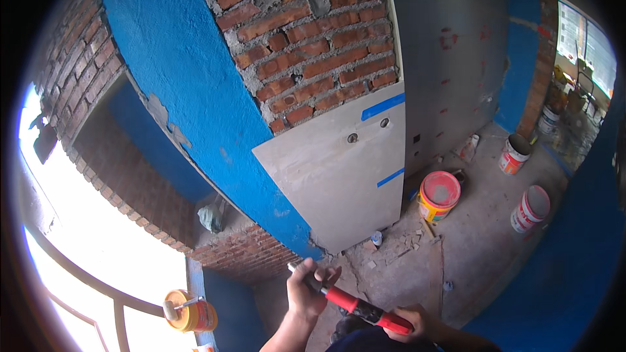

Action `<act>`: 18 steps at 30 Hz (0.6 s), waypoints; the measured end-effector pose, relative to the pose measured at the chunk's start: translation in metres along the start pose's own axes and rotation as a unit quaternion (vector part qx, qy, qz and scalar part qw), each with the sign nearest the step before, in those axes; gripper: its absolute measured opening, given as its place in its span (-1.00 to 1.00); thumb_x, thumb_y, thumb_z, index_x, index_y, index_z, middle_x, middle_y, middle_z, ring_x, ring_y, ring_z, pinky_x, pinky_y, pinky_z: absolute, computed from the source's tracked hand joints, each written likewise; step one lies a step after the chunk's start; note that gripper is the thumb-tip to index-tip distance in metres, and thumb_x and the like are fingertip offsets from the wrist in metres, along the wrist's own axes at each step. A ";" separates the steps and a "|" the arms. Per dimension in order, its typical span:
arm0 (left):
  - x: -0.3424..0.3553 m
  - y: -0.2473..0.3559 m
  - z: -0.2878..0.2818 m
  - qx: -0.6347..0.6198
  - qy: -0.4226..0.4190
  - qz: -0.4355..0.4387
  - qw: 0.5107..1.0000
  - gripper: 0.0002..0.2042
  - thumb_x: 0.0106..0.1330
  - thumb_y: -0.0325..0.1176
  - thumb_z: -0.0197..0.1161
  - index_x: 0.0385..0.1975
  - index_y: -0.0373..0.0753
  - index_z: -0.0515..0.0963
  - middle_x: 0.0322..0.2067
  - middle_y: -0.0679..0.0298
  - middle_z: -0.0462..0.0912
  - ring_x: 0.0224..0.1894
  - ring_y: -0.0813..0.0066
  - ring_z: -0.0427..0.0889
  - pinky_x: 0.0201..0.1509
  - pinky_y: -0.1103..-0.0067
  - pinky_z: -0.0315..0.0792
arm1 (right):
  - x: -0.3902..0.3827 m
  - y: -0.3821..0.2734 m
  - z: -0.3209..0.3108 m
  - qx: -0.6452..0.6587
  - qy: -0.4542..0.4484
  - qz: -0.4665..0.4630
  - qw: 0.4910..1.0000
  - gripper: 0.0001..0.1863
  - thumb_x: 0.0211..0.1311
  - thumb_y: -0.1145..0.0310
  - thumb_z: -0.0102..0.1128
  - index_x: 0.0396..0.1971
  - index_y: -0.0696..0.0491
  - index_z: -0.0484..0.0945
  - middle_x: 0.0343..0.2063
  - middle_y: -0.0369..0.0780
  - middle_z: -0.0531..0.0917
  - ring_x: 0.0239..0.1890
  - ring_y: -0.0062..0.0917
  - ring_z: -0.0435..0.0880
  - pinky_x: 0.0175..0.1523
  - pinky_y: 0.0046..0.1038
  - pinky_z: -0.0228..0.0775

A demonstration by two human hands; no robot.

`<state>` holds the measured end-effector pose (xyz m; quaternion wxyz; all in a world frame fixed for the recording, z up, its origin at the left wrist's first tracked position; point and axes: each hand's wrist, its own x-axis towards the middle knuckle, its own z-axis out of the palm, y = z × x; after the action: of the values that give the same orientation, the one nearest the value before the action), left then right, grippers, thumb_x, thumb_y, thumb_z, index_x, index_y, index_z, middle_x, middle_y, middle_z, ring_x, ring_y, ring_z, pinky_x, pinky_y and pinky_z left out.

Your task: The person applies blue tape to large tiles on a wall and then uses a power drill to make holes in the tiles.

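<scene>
A long red-and-black hand tool (342, 298) with a pale tip slants across the lower middle, in front of my body. Around its black upper end, close to the tip, my left hand (304, 292) is closed, with some fingers raised off it. My right hand (412, 324) grips the red lower end. The tool's exact kind cannot be made out. Beyond my hands, large grey tiles (339, 176) cover the lower part of a brick wall (313, 32), with two round holes and blue tape strips on them.
A yellow bucket with a red lid (440, 190) stands on the floor amid rubble (398, 251). Two white-and-red buckets (515, 154) (530, 210) are to the right. At lower left, a mallet (171, 311) lies on a yellow bucket (203, 316). A bag (210, 218) sits on the brick ledge.
</scene>
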<state>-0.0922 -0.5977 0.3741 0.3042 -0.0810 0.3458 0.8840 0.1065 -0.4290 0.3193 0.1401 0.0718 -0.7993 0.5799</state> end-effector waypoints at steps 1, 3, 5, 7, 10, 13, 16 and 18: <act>-0.013 -0.007 -0.001 0.010 0.013 0.023 1.000 -0.75 0.26 -0.23 0.17 -0.64 -0.08 0.38 -0.70 0.31 0.43 -0.31 0.20 0.61 0.23 0.12 0.30 | -0.005 0.006 0.002 0.001 -0.011 0.003 1.000 -0.79 -0.01 0.35 0.40 -0.37 0.06 0.60 -0.61 -0.25 0.61 -0.61 -0.51 0.59 -0.41 -0.45 0.44; -0.030 -0.025 -0.009 0.029 -0.027 0.077 0.996 -0.82 0.21 -0.29 0.17 -0.59 -0.16 0.42 -0.69 0.28 0.43 -0.24 0.19 0.61 0.11 0.30 0.35 | -0.017 0.026 0.010 -0.016 -0.033 0.018 0.999 -0.78 -0.02 0.30 0.38 -0.39 0.03 0.57 -0.59 -0.18 0.60 -0.58 -0.30 0.62 -0.42 -0.38 0.44; -0.028 -0.046 0.003 0.018 0.004 0.080 0.997 -0.79 0.21 -0.27 0.16 -0.62 -0.17 0.40 -0.67 0.27 0.43 -0.20 0.18 0.60 0.07 0.33 0.34 | -0.004 0.023 0.012 0.011 -0.030 0.071 0.997 -0.78 -0.03 0.37 0.37 -0.35 0.08 0.58 -0.61 -0.17 0.60 -0.58 -0.38 0.63 -0.42 -0.39 0.44; -0.017 -0.037 -0.012 0.061 0.004 0.111 0.992 -0.79 0.23 -0.27 0.16 -0.58 -0.20 0.40 -0.67 0.24 0.44 -0.16 0.18 0.59 0.01 0.36 0.35 | 0.011 0.033 0.029 0.010 -0.016 0.047 0.999 -0.78 -0.04 0.42 0.37 -0.34 0.08 0.57 -0.60 -0.17 0.60 -0.59 -0.43 0.63 -0.42 -0.40 0.44; -0.008 -0.036 -0.029 0.050 -0.001 0.073 0.996 -0.80 0.23 -0.29 0.16 -0.55 -0.24 0.42 -0.63 0.23 0.48 -0.16 0.21 0.59 -0.07 0.39 0.38 | 0.007 0.043 0.041 0.017 -0.017 0.060 0.998 -0.80 -0.03 0.43 0.37 -0.39 0.09 0.54 -0.61 -0.20 0.58 -0.62 -0.46 0.58 -0.44 -0.44 0.42; 0.010 -0.028 -0.051 0.083 0.046 0.069 0.993 -0.82 0.26 -0.28 0.20 -0.48 -0.23 0.45 -0.59 0.22 0.54 -0.17 0.24 0.59 0.01 0.39 0.35 | -0.019 0.066 0.038 0.115 -0.006 0.167 0.979 -0.81 -0.03 0.43 0.37 -0.41 0.09 0.54 -0.61 -0.31 0.56 -0.56 -0.60 0.53 -0.36 -0.48 0.39; 0.014 -0.044 -0.073 0.034 0.054 0.004 0.998 -0.79 0.27 -0.18 0.20 -0.38 -0.19 0.48 -0.47 0.18 0.61 -0.13 0.20 0.57 0.05 0.32 0.34 | -0.020 0.066 0.017 0.129 -0.026 0.208 0.969 -0.83 -0.01 0.43 0.36 -0.42 0.09 0.54 -0.57 -0.34 0.55 -0.51 -0.65 0.50 -0.32 -0.51 0.36; 0.012 -0.048 -0.084 0.061 0.030 -0.036 0.997 -0.71 0.28 -0.06 0.19 -0.21 -0.15 0.49 -0.22 0.19 0.64 0.00 0.22 0.52 0.11 0.31 0.29 | -0.018 0.064 0.010 0.124 -0.025 0.223 0.967 -0.84 0.00 0.43 0.36 -0.44 0.09 0.54 -0.56 -0.34 0.56 -0.50 -0.65 0.50 -0.31 -0.51 0.35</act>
<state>-0.0794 -0.6199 0.2800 0.3297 -0.1010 0.4050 0.8468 0.1044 -0.4184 0.2527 -0.0226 -0.0770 -0.7203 0.6890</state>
